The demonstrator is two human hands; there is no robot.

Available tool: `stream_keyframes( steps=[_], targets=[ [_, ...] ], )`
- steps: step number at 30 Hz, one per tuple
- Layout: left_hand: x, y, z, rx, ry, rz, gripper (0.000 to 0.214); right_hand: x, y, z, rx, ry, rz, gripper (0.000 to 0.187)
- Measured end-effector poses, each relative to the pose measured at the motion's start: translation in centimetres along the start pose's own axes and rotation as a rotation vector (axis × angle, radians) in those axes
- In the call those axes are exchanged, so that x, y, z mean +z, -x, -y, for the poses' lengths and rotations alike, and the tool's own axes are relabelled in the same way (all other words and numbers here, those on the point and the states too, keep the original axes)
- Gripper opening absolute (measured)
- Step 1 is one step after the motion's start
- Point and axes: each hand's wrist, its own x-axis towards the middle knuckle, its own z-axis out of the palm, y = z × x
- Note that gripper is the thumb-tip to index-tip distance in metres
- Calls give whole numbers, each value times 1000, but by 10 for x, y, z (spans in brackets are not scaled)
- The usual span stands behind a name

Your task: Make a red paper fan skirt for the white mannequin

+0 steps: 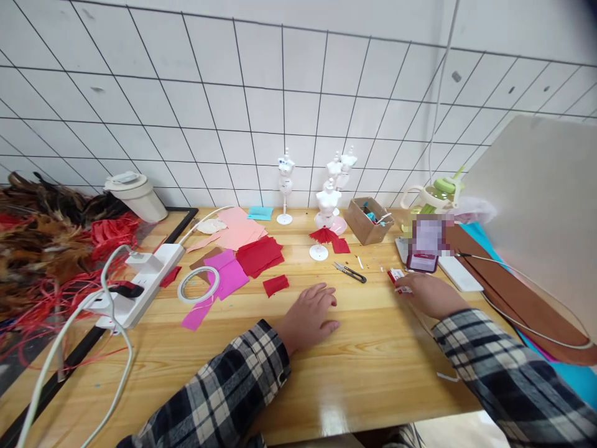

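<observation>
My left hand (308, 316) rests palm down on the wooden table (359, 379), fingers spread and nothing held. Just beyond it lie thread snips (349, 272) and a small folded piece of red paper or fabric (276, 285). To the right, my right hand (429, 294) has its fingertips closed on a small red-and-white packet (396, 275) at the tabletop; the palm hides part of it. Behind that hand a phone (423, 260) leans upright. Farther back, a small white mannequin (319, 251) wears a pleated red skirt.
Pink, red and magenta sheets (228, 274) lie left with a tape roll (198, 284). A power strip (140, 289) and cables cross the left side, by feathers (37, 218). White mannequins (285, 180), a small box (370, 221) and a cup (137, 196) line the back.
</observation>
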Motion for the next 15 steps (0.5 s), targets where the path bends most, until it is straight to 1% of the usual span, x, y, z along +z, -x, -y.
stream_keyframes(
  steps=[3, 6, 10, 12, 15],
  targets=[
    [-6, 2, 5, -23, 89, -36, 36, 8, -4, 3, -83, 32, 44, 26],
    [-9, 3, 6, -13, 122, -43, 35, 9, -8, 3, -40, 35, 39, 20],
    [-11, 3, 5, 3, 147, -39, 32, 5, -14, -4, 20, 17, 97, 17],
    [-11, 2, 5, 3, 152, -44, 31, 2, -16, -9, 44, -20, 132, 18],
    [-12, 2, 5, 7, 148, -44, 31, 0, -19, -20, 68, -121, 143, 20]
  ],
)
